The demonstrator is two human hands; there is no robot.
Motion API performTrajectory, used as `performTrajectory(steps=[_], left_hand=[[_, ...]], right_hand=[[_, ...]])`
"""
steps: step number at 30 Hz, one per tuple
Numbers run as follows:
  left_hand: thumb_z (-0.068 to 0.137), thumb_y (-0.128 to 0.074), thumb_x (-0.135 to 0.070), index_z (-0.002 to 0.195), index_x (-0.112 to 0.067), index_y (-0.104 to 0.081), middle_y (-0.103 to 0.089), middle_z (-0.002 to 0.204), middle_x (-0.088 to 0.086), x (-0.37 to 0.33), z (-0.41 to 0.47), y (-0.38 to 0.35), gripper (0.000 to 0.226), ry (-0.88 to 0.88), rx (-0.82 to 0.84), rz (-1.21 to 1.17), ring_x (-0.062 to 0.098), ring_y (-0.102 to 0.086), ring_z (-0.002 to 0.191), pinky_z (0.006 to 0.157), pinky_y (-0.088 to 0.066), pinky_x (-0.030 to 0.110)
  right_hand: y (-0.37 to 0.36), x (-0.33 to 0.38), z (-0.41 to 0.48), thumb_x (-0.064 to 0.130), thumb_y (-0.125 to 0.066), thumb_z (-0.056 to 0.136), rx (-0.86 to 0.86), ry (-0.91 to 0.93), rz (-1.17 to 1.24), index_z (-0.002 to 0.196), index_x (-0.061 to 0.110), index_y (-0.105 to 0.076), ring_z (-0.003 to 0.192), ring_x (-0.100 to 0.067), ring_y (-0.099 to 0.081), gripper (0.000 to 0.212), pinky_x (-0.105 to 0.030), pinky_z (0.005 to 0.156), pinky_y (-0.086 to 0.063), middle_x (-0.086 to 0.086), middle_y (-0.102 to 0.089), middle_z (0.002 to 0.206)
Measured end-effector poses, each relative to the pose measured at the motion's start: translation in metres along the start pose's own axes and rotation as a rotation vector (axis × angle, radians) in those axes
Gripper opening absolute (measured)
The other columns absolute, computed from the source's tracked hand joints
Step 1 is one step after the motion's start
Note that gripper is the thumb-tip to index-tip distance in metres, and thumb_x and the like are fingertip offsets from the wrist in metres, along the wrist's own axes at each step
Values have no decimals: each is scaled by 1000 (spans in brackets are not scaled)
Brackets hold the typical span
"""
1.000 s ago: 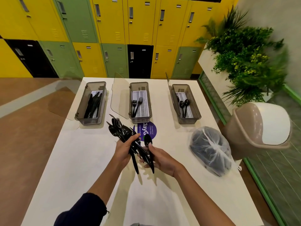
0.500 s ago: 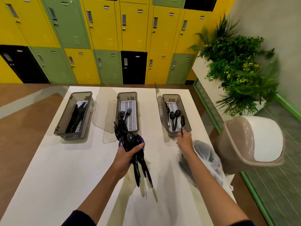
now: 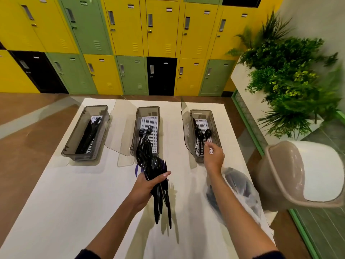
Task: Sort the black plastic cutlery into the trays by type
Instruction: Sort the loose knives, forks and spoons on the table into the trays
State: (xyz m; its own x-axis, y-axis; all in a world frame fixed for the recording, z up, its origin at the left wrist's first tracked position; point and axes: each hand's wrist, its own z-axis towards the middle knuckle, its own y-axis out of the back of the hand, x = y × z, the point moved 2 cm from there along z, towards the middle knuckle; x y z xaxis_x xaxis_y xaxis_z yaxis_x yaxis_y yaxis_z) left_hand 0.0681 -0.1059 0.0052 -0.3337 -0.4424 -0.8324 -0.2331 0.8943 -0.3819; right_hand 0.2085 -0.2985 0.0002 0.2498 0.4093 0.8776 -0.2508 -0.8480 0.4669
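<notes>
A: What's hard to read?
B: The cutlery bundle (image 3: pixel 147 160) blurs into one black mass. The left hand (image 3: pixel 143 187) clamps its middle, heads toward the middle tray (image 3: pixel 138 126).
A: And the right hand (image 3: pixel 213 157)?
B: It is over the right tray's (image 3: pixel 213 119) near end, beside the spoons (image 3: pixel 200 134). Pinching or not, I cannot tell.
A: Other trays?
B: Forks (image 3: pixel 141 132) in the middle, knives (image 3: pixel 88 135) in the left tray (image 3: pixel 79 132).

- I can read no text here.
- Label plates (image 3: pixel 169 9) on locker doors (image 3: pixel 162 34): too small to read.
- Purple sticker (image 3: pixel 136 170) on table (image 3: pixel 74 193): lettering covered.
</notes>
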Motion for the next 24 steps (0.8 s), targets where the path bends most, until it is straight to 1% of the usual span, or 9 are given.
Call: performTrajectory(steps=[3,5,7,9,11,13,17,19,24], left_hand=[[71,-76,-14,108,-8,-67,-71,105,12,3,1,0,38,17,12,-20,23,-67,100,83,-52,31],[72,-75,-14,108,-8,-66,-71,109,14,4,0,-1,38,24,29,-14,23,-67,103,86,-52,30],[70,-75,-16,104,-8,-68,-71,109,14,4,-2,-2,36,17,34,-13,22,-67,99,86,-52,30],[67,-78,-21,102,-6,-70,-69,105,16,2,-4,-1,38,-2,22,0,22,-67,95,85,-52,31],[67,-78,-22,105,-1,-69,-68,100,16,1,-5,1,44,-24,3,14,22,-66,90,79,-53,30],[73,-75,-18,106,0,-68,-69,97,16,1,-9,6,38,-31,-4,18,20,-68,86,73,-54,29],[84,-67,-12,102,-5,-70,-72,102,14,1,-18,15,19,-25,-13,-20,21,-68,93,80,-55,34],[88,-63,-13,105,-4,-68,-72,101,14,1,-22,22,20,-22,-21,-45,24,-68,92,81,-54,37],[91,-60,-11,114,1,-61,-70,102,17,-3,-30,41,27,-19,-40,-103,25,-69,86,70,-56,27]], right_hand=[[5,-5,-43,32,-53,95,-102,103,27,96,15,-67,105,-24,-51,21,-45,92,-45,-4,-62,106],[8,-8,-73,34,-55,94,-41,150,89,91,16,-64,89,-19,-59,20,-37,80,-52,0,-65,92],[8,-12,-97,33,-55,94,185,113,156,86,12,-63,76,-11,-64,24,-23,71,-51,0,-66,79],[9,-12,-117,35,-55,94,510,43,177,84,9,-63,69,-1,-62,29,-11,67,-46,2,-67,76],[7,-14,-131,35,-54,95,805,4,140,86,12,-65,70,0,-63,26,-10,66,-45,5,-69,78],[2,-15,-143,34,-56,94,930,-15,120,87,16,-65,75,-5,-64,21,-17,70,-45,6,-70,81],[-11,-14,-160,28,-58,94,877,-25,158,86,16,-65,76,-11,-63,16,-26,73,-46,-3,-70,85],[-16,-12,-165,24,-55,96,865,-34,162,89,12,-62,72,-10,-65,15,-22,71,-48,-3,-68,85],[-26,-5,-178,20,-42,102,809,-64,201,93,9,-50,64,-10,-65,16,-21,62,-50,-4,-66,80]])
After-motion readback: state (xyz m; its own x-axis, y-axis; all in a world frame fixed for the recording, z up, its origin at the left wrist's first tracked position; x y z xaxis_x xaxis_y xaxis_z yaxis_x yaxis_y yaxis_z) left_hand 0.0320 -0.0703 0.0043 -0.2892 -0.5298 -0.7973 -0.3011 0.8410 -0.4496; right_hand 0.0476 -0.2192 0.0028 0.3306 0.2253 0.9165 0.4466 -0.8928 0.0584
